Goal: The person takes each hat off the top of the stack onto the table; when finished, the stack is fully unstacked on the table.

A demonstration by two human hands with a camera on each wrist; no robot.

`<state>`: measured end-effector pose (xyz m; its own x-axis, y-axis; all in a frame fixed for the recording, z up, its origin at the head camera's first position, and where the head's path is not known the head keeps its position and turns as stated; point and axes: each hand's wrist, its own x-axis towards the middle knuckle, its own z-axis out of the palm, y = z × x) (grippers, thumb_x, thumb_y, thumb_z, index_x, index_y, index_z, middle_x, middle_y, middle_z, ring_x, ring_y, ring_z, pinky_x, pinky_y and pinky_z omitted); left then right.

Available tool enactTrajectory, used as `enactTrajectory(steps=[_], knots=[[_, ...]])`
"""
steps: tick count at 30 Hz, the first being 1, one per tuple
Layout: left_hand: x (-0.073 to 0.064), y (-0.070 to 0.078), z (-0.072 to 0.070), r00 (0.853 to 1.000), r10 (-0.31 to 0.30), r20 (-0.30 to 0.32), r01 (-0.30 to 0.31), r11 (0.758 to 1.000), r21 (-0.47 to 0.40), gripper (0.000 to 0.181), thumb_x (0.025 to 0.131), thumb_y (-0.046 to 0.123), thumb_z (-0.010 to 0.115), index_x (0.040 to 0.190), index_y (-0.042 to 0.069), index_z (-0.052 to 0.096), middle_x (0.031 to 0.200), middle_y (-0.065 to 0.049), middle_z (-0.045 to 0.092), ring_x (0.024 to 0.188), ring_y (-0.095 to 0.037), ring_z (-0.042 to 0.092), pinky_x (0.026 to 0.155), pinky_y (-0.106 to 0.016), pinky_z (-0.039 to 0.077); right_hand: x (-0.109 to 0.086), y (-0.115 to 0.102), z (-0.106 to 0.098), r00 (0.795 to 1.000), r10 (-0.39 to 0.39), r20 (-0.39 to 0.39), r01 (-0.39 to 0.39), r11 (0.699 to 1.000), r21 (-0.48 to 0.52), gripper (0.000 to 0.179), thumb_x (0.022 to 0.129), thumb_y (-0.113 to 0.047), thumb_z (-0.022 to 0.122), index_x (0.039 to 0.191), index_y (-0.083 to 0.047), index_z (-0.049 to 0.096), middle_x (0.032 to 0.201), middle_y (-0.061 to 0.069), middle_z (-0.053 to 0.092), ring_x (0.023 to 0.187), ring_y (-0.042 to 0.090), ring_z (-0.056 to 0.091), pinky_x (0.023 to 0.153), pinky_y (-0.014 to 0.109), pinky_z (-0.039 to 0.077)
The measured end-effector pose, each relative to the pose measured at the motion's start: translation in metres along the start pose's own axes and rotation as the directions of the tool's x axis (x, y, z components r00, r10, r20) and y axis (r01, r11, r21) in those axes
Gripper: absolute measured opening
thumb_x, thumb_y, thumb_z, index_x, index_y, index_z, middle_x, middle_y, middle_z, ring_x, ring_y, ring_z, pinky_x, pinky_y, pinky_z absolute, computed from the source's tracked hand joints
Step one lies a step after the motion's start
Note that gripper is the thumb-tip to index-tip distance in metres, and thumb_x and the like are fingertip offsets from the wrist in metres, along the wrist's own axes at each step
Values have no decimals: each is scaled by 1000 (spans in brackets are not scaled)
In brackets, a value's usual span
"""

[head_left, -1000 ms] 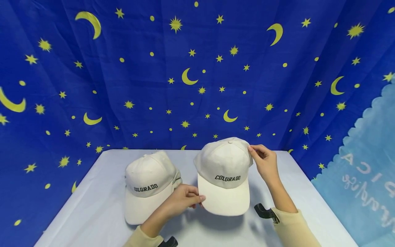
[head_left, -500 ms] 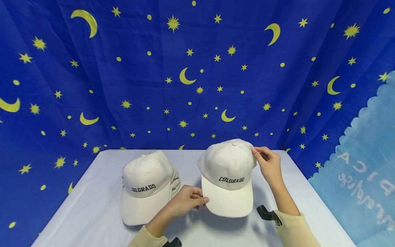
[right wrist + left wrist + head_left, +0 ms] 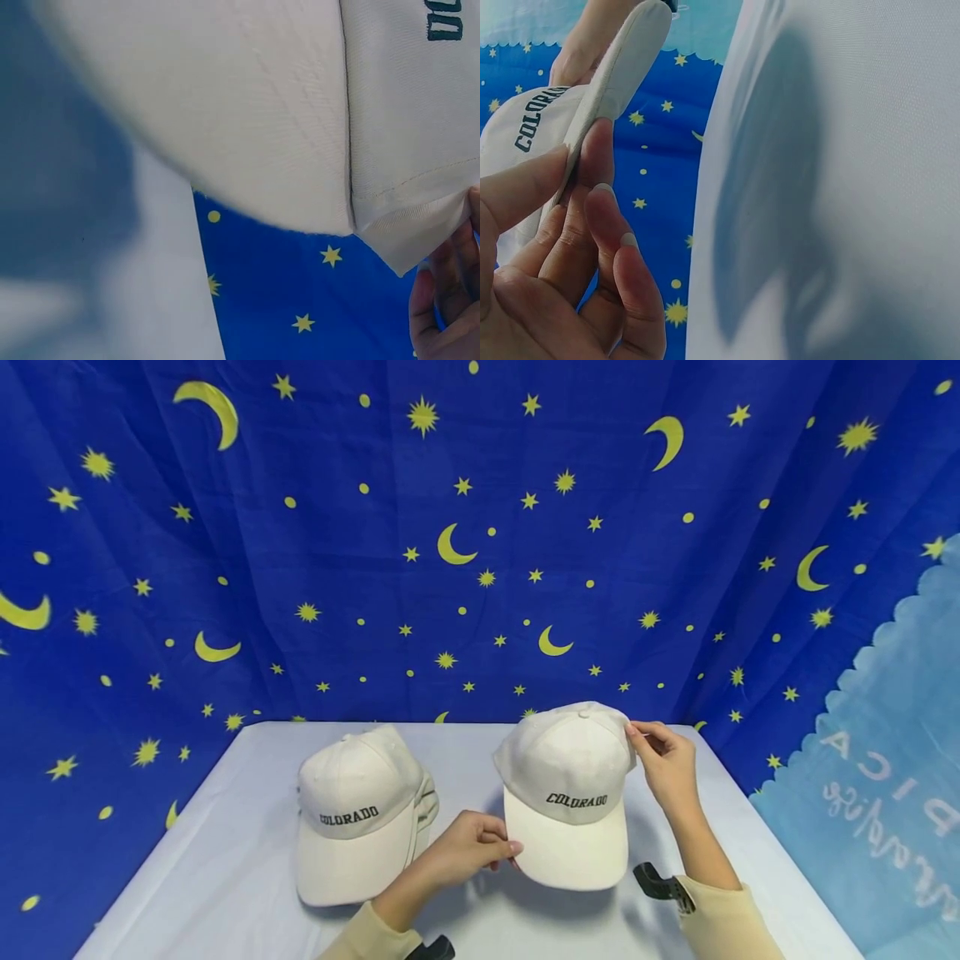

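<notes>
A cream baseball cap [image 3: 566, 768] with COLORADO in dark letters is held up over the table, its brim toward me. My left hand [image 3: 476, 847] pinches the brim's left edge between thumb and fingers; the left wrist view shows the brim [image 3: 622, 67] edge-on in that pinch. At the upper right side of the crown, my right hand [image 3: 667, 768] pinches the fabric. In the right wrist view the brim's underside or top fills much of the picture, with the right hand's fingers [image 3: 424, 300] at a folded fabric corner [image 3: 409, 232].
A second cream COLORADO cap [image 3: 356, 827] lies on the left of the white-covered table [image 3: 225, 860], with more fabric showing behind it. A blue curtain [image 3: 337, 568] with yellow moons and stars stands behind. Light blue cloth [image 3: 885, 760] hangs at right.
Both hands have shifted to the right, carrying the held cap with them and slightly lower. The grips look the same; the other cap stays on the table.
</notes>
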<state>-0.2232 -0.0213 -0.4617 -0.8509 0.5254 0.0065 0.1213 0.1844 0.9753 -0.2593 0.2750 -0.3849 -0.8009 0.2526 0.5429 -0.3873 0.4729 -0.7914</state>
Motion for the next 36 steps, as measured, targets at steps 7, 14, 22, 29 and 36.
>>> enactTrajectory(steps=[7,14,22,29,36], knots=[[6,-4,5,1000,5,-6,-5,1000,9,16,96,16,73,86,3,73,78,-12,75,60,-11,56,57,-27,44,0,8,-6,999,44,4,-44,999,1,21,99,-9,68,107,10,72,88,-1,70,69,9,57,58,17,45],[13,-9,14,1000,0,-22,0,1000,-11,15,96,17,73,87,4,74,80,-13,75,58,-12,55,53,-24,42,-1,22,-10,996,91,-22,-92,996,-24,22,99,-14,69,110,6,73,90,-7,69,70,7,56,56,17,44],[19,-12,25,999,-15,-45,14,1000,-24,16,95,17,75,85,5,73,77,-11,75,56,-12,54,49,-25,39,4,50,-16,991,127,-39,-128,991,-29,24,99,-14,69,111,6,74,88,-11,68,68,5,53,54,18,42],[23,-11,36,998,-41,-55,40,999,-15,17,93,18,77,82,6,73,77,-15,75,54,-11,53,47,-24,37,4,71,-21,987,139,-76,-145,986,-80,28,98,-27,72,111,-2,76,92,-12,70,74,5,57,60,16,46],[30,-14,45,997,-50,-52,49,998,-26,16,93,18,76,83,6,74,74,-6,75,54,-11,54,49,-25,40,3,77,-27,988,123,-96,-132,987,-91,27,98,-26,71,109,-1,77,89,-15,69,72,5,57,60,16,46]])
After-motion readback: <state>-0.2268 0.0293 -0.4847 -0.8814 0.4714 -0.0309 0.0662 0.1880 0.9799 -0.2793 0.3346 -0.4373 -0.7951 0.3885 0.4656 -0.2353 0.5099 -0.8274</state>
